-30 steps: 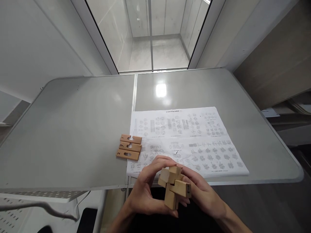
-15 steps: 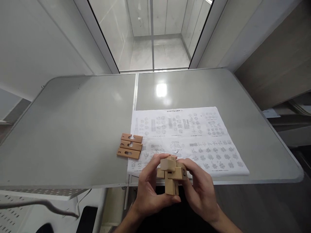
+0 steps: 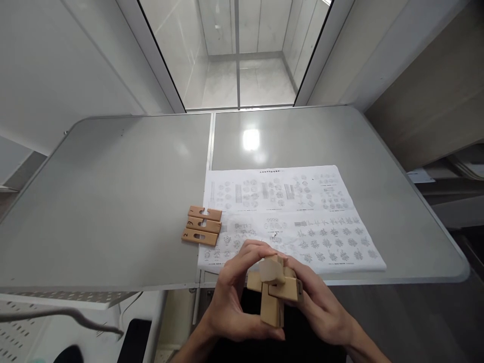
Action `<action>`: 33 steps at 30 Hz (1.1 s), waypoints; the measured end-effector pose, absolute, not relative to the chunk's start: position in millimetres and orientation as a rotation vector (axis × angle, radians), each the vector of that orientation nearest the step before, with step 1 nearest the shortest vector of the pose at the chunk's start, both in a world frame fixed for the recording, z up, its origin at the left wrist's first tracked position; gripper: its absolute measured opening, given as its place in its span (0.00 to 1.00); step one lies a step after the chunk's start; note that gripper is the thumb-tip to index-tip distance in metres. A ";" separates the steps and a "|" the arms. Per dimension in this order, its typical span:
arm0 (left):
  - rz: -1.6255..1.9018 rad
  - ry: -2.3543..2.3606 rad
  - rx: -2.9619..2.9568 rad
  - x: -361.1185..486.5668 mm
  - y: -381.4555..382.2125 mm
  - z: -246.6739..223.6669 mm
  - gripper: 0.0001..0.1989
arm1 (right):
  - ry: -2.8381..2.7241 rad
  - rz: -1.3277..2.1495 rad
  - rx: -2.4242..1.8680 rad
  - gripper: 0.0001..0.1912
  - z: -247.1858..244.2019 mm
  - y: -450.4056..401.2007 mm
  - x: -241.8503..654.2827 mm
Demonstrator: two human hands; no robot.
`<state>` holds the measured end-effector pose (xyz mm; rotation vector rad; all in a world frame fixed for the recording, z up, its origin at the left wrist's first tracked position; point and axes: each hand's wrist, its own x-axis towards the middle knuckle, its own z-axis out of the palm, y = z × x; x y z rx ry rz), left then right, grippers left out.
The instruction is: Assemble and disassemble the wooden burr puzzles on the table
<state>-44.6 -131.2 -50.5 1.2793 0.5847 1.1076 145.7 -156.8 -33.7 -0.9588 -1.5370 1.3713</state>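
A wooden burr puzzle of interlocking pale blocks is held over the table's near edge. My left hand grips it from the left, thumb under the lower block and fingers over the top. On its other side my right hand is closed around the right-hand blocks; its fingertips are partly hidden. Three flat wooden pieces, numbered 1, 3 and 2, lie side by side left of my hands, overlapping the edge of a printed sheet covered in small diagrams.
The grey folding table has a seam down its middle and a glass door beyond it. At lower left, a white surface holds a black phone, with a grey cable above. Shelves stand at the right.
Both hands have brought the wooden puzzle slightly lower and closer, and it has turned a little. The flat pieces and the sheet stay where they were.
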 end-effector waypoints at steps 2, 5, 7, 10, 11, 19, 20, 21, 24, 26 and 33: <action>1.080 0.578 1.260 -44.8 -130.9 -48.9 0.42 | -1.550 1.349 -0.956 0.21 -33.2 -159.2 143.6; 1.071 0.560 1.149 -40.3 -133.6 -46.7 0.41 | -1.521 1.264 -0.970 0.21 -35.6 -163.2 138.8; 1.064 0.547 1.081 -34.5 -137.9 -46.7 0.42 | -1.491 1.223 -0.977 0.23 -38.5 -165.3 135.6; 1.077 0.550 1.009 -25.6 -145.4 -49.2 0.43 | -1.431 1.166 -1.011 0.24 -43.0 -168.2 131.0; 1.087 0.551 0.993 -23.5 -147.2 -50.3 0.43 | -1.389 1.187 -1.031 0.25 -44.2 -169.5 129.1; 1.124 0.575 1.330 -26.7 -132.7 -51.3 0.38 | -0.516 1.970 -0.878 0.36 -47.0 -185.4 116.4; 1.139 0.546 1.376 -27.7 -129.0 -51.0 0.38 | -0.443 2.046 -0.817 0.36 -48.3 -186.7 116.8; 1.147 0.513 1.412 -28.6 -125.5 -50.8 0.38 | -0.354 2.124 -0.754 0.36 -49.8 -187.7 117.3; 1.144 0.416 1.492 -30.3 -117.0 -49.0 0.39 | -0.111 2.310 -0.461 0.34 -51.5 -188.5 117.8; 1.120 0.374 1.549 -31.6 -113.0 -45.9 0.37 | -0.019 2.267 -0.552 0.28 -47.1 -187.6 117.1; 0.955 0.151 1.659 -42.8 -102.6 -28.1 0.38 | -0.125 2.178 -0.940 0.22 -26.8 -192.8 124.2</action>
